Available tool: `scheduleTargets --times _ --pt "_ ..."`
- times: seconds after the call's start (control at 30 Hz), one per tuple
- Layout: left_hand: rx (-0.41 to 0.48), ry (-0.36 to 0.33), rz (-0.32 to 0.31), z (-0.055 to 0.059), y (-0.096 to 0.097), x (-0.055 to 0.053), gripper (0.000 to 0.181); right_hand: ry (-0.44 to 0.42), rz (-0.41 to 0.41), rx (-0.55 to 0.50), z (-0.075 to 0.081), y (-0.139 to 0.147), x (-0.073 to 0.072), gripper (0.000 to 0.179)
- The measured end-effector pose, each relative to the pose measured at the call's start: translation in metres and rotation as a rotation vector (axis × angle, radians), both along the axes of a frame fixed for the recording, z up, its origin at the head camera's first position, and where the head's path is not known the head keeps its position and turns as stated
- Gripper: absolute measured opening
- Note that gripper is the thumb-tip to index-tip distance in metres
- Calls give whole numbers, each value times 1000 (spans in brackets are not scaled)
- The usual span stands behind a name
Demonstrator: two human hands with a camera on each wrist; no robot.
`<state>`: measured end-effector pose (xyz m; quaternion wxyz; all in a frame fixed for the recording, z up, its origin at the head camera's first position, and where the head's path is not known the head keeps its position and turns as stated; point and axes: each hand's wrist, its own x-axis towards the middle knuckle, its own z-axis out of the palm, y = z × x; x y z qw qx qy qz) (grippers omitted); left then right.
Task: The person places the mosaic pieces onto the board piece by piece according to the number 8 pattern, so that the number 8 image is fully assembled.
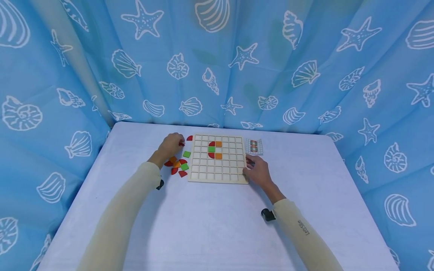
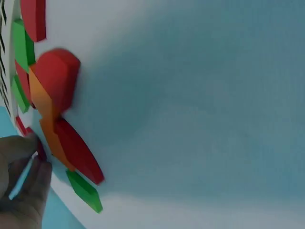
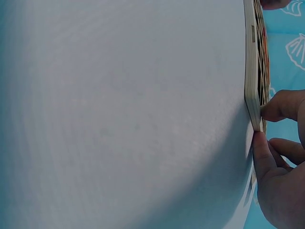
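A pale wooden grid board (image 1: 217, 177) lies on the table, with red quarter-circle tiles (image 1: 211, 155), orange square tiles (image 1: 218, 156) and a green square tile (image 1: 211, 149) set in its upper middle. Left of the board, my left hand (image 1: 171, 145) pinches a red tile (image 2: 41, 148) between thumb and fingers, partly hidden by them. My right hand (image 1: 259, 170) grips the board's right edge near the front corner. In the right wrist view, the thumb (image 3: 281, 106) lies over the rim and another finger (image 3: 261, 148) meets the side.
Loose red, orange and green tiles (image 1: 176, 164) lie in a heap left of the board. One red tile (image 1: 190, 138) sits by its back left corner. A small pattern card (image 1: 258, 152) is right of the board. Blue shell-print curtains (image 1: 190, 86) surround the white table (image 1: 210, 222).
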<state>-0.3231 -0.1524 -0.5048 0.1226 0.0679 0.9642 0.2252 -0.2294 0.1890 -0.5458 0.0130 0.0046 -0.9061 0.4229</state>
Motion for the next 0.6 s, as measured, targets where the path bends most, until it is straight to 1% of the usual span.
scheduleTargets --times 0.07,0.13,0.2,0.27,0.3,0.37,0.43,0.53,0.6 --pt "47 -2 -27 -1 3 0 42 -8 -3 -4 1 0 0 58" --pt "74 13 -42 -2 5 0 45 -14 -8 -3 1 0 0 59" --pt "47 56 -41 -2 8 1 40 -17 -13 -1 1 0 0 59" --pt "2 93 -12 -2 9 1 36 -17 -15 2 1 -1 0 59" --pt "-21 101 5 -2 10 2 35 -17 -17 4 1 -1 1 59" --pt "-65 88 27 -2 11 2 37 -17 -19 4 1 -1 1 59" --pt "-80 54 39 -3 12 3 38 -18 -18 6 1 -1 1 59" --pt "-54 31 29 -5 12 2 37 -11 -10 -6 1 -1 2 58" --pt "-20 33 19 -6 11 2 39 -7 -5 -7 1 0 2 58"
